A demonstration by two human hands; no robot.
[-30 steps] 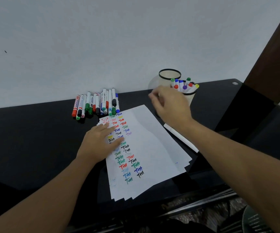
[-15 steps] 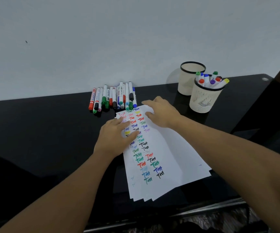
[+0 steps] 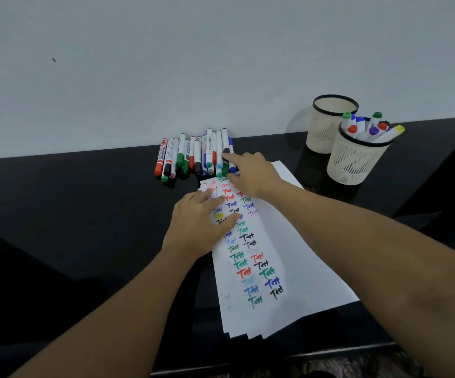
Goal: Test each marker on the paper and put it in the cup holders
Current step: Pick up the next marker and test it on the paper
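Observation:
A stack of white paper covered with coloured "Test" words lies on the black table. My left hand rests flat on its upper left part, fingers spread. Behind the paper, a row of several markers lies against the wall. My right hand reaches over the paper's top edge, and its forefinger touches a white marker with a black cap at the row's right end. Two cream mesh cup holders stand at the right: the near one holds several markers, the far one looks empty.
A white wall rises directly behind the markers. The table's front edge runs below the paper, and a dark raised surface lies at the far right.
My right hand moved from the cup holders leftward across the paper to the marker row. The camera view shifted, so the cups now sit further right. My left hand stayed on the paper.

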